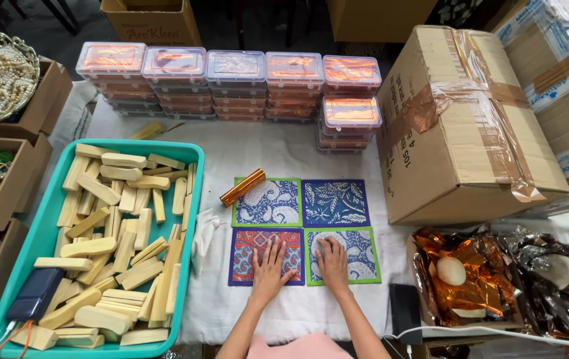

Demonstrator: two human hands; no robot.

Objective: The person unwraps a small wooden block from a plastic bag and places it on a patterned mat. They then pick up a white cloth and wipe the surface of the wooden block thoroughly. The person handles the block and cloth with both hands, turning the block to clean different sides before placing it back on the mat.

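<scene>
Four patterned square cloth mats lie in a two-by-two block on the white cloth. My left hand [270, 266] rests flat, fingers spread, on the red and blue mat [250, 247] at the near left. My right hand [333, 264] lies flat on the green-edged blue and white mat [359, 254] at the near right. Behind them sit a green-edged paisley mat [268, 202] and a dark blue leaf-print mat [335, 203]. A small orange-wrapped bar [242, 187] lies at the paisley mat's far left corner.
A teal tray [45, 219] of several pale wooden blocks stands at left, with a dark phone [35, 294] on it. Stacked clear lidded boxes [231, 83] line the back. A large taped carton [460, 123] stands right, crumpled orange and silver foil [490, 276] in front of it.
</scene>
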